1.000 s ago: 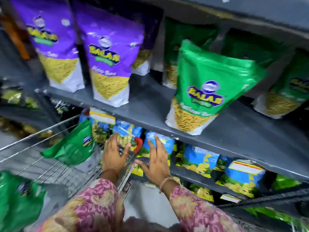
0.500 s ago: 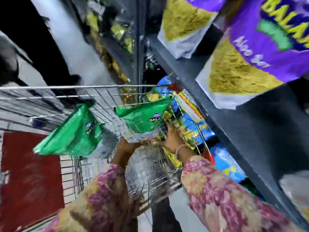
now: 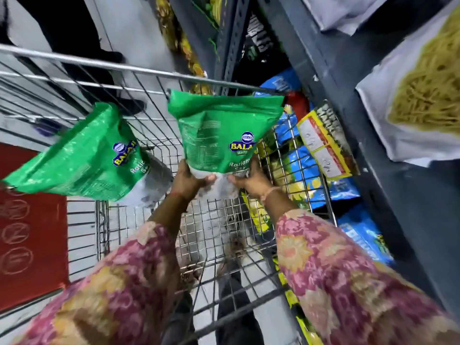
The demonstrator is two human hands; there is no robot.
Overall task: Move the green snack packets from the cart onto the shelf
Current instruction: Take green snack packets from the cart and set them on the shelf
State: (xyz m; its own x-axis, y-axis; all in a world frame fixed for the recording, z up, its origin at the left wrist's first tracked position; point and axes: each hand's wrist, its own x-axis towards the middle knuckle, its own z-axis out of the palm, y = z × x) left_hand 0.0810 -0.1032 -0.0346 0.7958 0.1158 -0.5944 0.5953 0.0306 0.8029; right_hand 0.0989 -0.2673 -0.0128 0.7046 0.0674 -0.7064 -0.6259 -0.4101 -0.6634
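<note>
A green snack packet point(image 3: 219, 130) is held upright over the wire cart point(image 3: 149, 70), gripped at its clear bottom edge by both hands. My left hand point(image 3: 188, 179) clasps its lower left corner and my right hand point(image 3: 249, 179) its lower right corner. A second green packet point(image 3: 82, 158) leans tilted inside the cart at the left, apart from both hands. The grey shelf point(image 3: 348, 100) runs along the right side, close to the cart.
Snack packets with white bottoms point(image 3: 423, 95) stand on the shelf at the upper right. Blue and yellow packets point(image 3: 311, 150) fill the lower shelf beside the cart. A red mat point(image 3: 29, 232) lies on the floor at left.
The view swung down from the shelf to the cart. Both hands closed on the bottom of one green packet and lifted it higher inside the cart.
</note>
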